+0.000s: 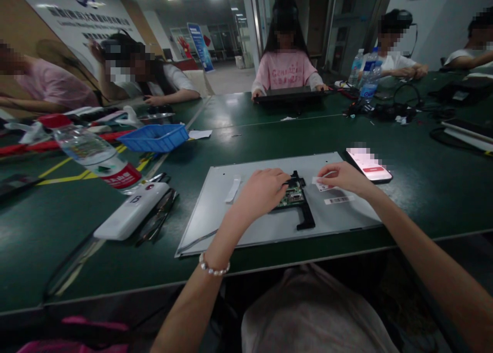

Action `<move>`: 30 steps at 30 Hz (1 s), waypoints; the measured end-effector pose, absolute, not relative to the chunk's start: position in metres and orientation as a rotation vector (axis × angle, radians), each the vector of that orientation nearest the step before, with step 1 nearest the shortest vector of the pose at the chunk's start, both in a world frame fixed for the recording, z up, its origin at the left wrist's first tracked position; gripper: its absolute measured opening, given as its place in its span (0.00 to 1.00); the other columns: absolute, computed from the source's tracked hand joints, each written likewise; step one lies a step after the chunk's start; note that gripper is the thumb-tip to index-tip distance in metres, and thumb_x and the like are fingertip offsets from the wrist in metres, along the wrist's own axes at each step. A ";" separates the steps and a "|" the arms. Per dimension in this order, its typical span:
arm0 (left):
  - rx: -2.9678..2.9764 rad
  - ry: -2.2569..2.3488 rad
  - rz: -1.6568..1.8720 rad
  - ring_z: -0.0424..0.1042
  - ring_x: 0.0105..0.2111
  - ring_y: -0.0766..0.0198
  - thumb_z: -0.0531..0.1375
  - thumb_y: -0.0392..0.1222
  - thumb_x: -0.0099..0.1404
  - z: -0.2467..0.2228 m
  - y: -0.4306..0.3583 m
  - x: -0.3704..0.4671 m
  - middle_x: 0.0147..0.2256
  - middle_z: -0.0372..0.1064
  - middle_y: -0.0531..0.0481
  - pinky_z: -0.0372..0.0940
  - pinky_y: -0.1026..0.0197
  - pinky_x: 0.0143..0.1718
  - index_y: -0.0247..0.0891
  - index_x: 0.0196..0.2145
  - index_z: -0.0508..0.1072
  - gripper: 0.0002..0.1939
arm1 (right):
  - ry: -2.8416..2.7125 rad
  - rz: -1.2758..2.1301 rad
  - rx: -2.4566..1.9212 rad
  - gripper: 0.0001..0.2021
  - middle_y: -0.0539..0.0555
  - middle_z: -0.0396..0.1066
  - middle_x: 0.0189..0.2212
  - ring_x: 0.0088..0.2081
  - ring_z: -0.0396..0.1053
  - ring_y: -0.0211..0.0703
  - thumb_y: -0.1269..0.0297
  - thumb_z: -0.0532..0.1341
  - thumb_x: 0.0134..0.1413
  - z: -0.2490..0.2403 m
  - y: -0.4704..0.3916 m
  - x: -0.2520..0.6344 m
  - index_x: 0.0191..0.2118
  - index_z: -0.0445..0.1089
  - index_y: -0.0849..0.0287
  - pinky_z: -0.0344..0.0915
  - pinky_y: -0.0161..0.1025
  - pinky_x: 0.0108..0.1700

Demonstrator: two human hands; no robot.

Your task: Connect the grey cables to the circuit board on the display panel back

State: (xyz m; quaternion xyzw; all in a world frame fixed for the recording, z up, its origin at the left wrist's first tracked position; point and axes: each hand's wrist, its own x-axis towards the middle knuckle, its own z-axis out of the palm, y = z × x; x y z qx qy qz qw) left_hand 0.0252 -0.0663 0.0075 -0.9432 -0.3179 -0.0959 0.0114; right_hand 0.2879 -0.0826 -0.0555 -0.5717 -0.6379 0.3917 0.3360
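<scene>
A flat grey-white panel (254,235) lies on the table in front of me. On it sits a green circuit board (295,194) in a black bracket (306,217). My left hand (265,188) reaches over the board, its fingers bent together on the black upper part; the thumb and the underside of the grip are hidden. To the right, my right hand (341,177) pinches a small white label (321,186) between thumb and forefinger, low over the panel. A barcode strip (339,200) lies just below it. Left of my left hand is a white strip (233,189).
A phone (367,165) lies at the panel's right corner. To the left are a white power bank (133,211), glasses (157,219), a tilted water bottle (96,155) and a blue basket (154,138). Several people sit around the table; one opposite holds a dark panel (290,98).
</scene>
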 end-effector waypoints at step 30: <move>-2.576 -1.491 -0.602 0.57 0.59 0.48 0.50 0.48 0.69 -0.061 -0.158 0.088 0.56 0.61 0.36 0.58 0.43 0.57 0.34 0.55 0.65 0.22 | -1.868 0.822 -1.332 0.10 0.54 0.77 0.31 0.34 0.74 0.42 0.67 0.62 0.50 -0.064 -0.094 0.251 0.39 0.76 0.59 0.69 0.38 0.39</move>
